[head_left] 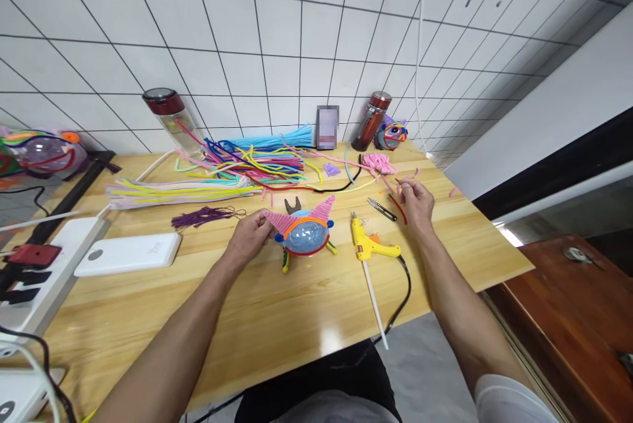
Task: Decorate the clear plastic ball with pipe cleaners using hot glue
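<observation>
My left hand point(253, 235) pinches the left pink ear of a craft animal figure point(307, 237). The figure has a clear plastic body, two striped pink pipe-cleaner ears, an orange and red rim and blue knobs at its sides. Beneath it lies a pair of pliers point(285, 260), partly hidden, with dark jaws and yellow-green handles. On the right, my right hand point(418, 205) is closed in a pinch near the tabletop. A tiny reddish bit shows at its fingertips, too small to name surely. Beside that hand are a red pipe-cleaner piece point(398, 209) and small thread snips point(382, 209).
A yellow hot glue gun point(368, 243) with a glue stick and black cord lies between my arms. Pipe-cleaner bundles point(257, 163), a glass bottle point(173, 120), a phone point(327, 128), a thermos point(372, 121) and a finished-looking figure point(393, 133) stand behind. A power bank point(129, 254) lies left.
</observation>
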### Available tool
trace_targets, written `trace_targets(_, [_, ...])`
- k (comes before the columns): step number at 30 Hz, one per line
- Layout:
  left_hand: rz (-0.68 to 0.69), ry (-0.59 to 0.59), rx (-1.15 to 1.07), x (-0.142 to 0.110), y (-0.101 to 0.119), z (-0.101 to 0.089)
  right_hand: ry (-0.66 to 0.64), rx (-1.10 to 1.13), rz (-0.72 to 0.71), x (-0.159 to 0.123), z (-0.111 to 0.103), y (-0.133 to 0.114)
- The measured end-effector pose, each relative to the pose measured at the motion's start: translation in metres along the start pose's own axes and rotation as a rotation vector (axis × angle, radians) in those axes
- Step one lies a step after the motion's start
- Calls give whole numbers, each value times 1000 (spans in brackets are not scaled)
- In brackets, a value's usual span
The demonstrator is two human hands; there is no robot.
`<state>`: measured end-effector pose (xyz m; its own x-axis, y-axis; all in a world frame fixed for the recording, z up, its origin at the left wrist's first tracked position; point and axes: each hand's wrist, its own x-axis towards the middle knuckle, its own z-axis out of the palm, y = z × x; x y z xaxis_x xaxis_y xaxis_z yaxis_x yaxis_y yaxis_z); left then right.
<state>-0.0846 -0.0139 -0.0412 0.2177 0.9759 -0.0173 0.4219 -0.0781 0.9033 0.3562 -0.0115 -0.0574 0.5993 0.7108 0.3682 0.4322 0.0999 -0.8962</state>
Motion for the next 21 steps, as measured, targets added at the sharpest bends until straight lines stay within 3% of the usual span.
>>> trace_targets(21, [-24, -4, 24, 0, 3, 1, 9, 7, 0, 4, -1, 6])
